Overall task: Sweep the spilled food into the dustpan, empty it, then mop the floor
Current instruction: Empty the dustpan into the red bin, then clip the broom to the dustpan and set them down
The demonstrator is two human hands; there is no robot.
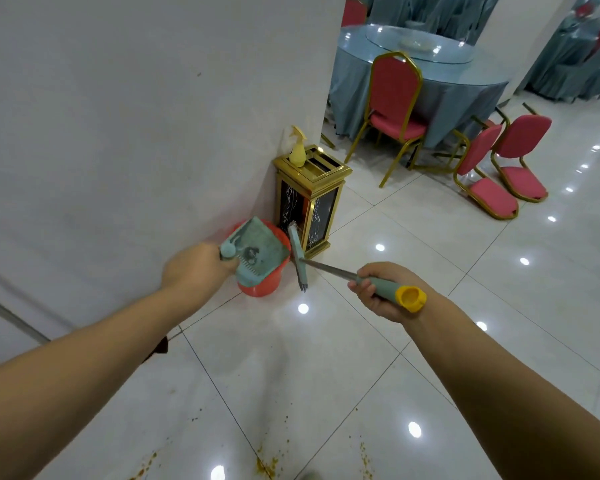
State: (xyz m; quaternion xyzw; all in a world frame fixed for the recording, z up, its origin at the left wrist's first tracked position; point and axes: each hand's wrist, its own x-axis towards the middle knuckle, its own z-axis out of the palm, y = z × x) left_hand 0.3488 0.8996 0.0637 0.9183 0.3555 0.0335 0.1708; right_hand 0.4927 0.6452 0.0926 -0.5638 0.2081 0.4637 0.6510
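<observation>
the left hand [196,268] grips the handle of the green dustpan [257,252], which is tipped over the mouth of the red bucket [267,285] set against the wall [118,133]; the right hand [378,289] is closed round the green grip of the broom [297,252], near its yellow end cap, with the broom head hanging just beside the bucket and close to the gold-framed bin [312,202]; the step in hand looks like emptying the pan, and some dark residue clings to its inner face; to do it well, i would tilt the pan steeper so its lip sits inside the bucket rim, then tap or shake lightly so scraps drop in rather than over the edge; the broom head could brush the last bits down if brought across the pan.

the bucket is hemmed in, touching or nearly touching the wall on one side and just beside the bin on the other, so the pan has little sideways room; the open tiled floor [430,271] lies to the right and toward the viewer; orange-brown stains [267,465] mark the tiles near the bottom edge, work for the mop later; a yellow spray bottle [298,150] stands on the bin top, and red chairs [395,98] and a draped round table [447,74] sit well apart beyond.
</observation>
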